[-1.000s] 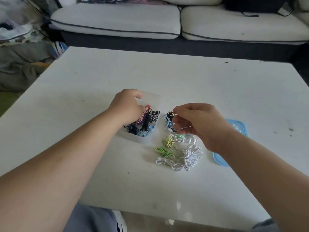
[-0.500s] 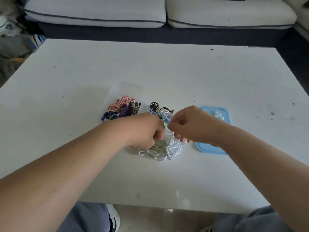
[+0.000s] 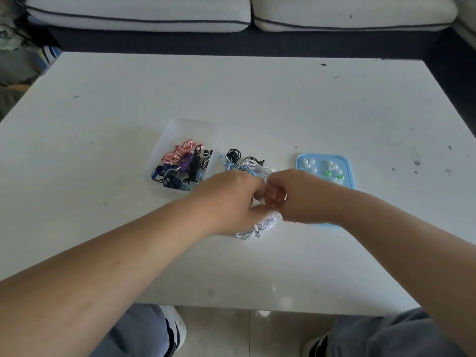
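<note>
Your L hand [image 3: 230,199] and R hand [image 3: 302,195] meet knuckle to knuckle mid-table, right over the loose pile of earphone cables [image 3: 260,226]. Both have fingers curled inward. Fingertips are hidden btw the two fists, so can't tell what, if anything, they pinch. White coils of the pile poke out below the hands on the near side. Light-blue and white coils plus a black coil [image 3: 233,154] show on the far side. A clear tub [image 3: 192,124] sits just left of the pile w/ pink-striped, purple, black and navy bundles inside. A blue lid [image 3: 349,171] lies flat to the right, partly behind your R wrist, w/ white and green ear tips [image 3: 331,166] on it. All on the white table [image 3: 257,99], sofa [image 3: 139,11] beyond.
</note>
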`<move>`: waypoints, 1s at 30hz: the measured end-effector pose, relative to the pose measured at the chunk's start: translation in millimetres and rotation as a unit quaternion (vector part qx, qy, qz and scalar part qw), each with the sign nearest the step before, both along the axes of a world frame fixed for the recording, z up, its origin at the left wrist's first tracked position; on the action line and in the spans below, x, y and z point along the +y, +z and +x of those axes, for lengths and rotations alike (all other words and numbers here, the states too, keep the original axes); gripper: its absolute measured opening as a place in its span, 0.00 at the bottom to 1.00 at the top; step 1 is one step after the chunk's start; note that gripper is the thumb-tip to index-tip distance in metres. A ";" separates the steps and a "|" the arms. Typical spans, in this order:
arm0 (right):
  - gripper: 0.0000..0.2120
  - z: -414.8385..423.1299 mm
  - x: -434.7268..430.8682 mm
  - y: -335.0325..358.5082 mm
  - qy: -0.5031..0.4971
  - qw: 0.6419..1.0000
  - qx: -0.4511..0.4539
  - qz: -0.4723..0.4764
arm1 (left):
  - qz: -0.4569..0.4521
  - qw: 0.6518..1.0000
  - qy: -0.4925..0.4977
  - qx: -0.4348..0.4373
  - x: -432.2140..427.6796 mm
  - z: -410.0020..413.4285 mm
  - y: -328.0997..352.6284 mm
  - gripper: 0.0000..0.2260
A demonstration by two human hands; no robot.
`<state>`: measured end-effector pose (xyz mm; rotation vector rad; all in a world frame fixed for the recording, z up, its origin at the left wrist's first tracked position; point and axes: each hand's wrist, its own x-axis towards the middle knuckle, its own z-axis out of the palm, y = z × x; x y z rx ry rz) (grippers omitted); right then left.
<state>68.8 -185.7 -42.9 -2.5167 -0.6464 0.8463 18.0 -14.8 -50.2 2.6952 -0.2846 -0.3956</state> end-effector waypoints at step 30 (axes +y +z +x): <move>0.20 2.9 -38.0 25.9 -0.242 0.824 0.306 0.411 | -0.428 0.840 0.268 0.200 -11.9 19.1 33.1 0.12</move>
